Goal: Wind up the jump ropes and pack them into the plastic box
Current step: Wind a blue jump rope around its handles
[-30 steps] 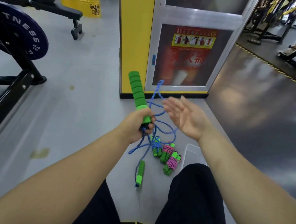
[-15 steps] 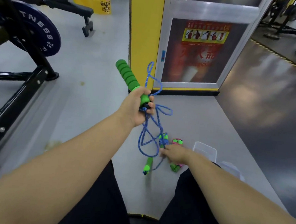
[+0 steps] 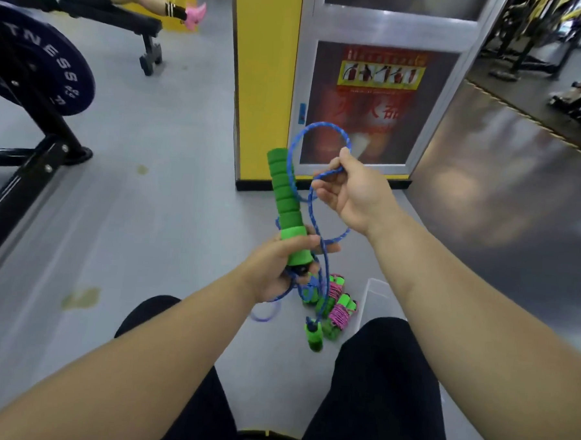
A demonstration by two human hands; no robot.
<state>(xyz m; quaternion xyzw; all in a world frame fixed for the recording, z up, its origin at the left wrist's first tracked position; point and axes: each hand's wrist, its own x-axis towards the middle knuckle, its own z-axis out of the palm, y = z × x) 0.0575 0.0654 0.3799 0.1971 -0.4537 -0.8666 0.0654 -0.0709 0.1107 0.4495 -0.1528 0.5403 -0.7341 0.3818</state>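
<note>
My left hand (image 3: 279, 269) grips the lower end of a green foam jump-rope handle (image 3: 285, 202) that stands upright in front of me. Its blue rope (image 3: 324, 134) loops above and beside the handle. My right hand (image 3: 351, 192) pinches that rope to the right of the handle, lifting a loop. The second green handle (image 3: 314, 337) dangles low above the floor. Wound ropes with green handles and pink cord (image 3: 340, 310) lie on the floor below my hands. A clear plastic box (image 3: 376, 288) sits just right of them, partly hidden by my right arm and knee.
A yellow pillar (image 3: 262, 83) and a glass-fronted fire cabinet (image 3: 379, 100) stand ahead. A weight rack with a dark plate (image 3: 48, 69) is at the left. Another person's legs (image 3: 152, 4) lie on a bench at the back left. My knees (image 3: 375, 375) are below.
My right hand has come up from the floor near the wound ropes and now pinches the blue rope beside the handle. The left hand's handle has turned more upright.
</note>
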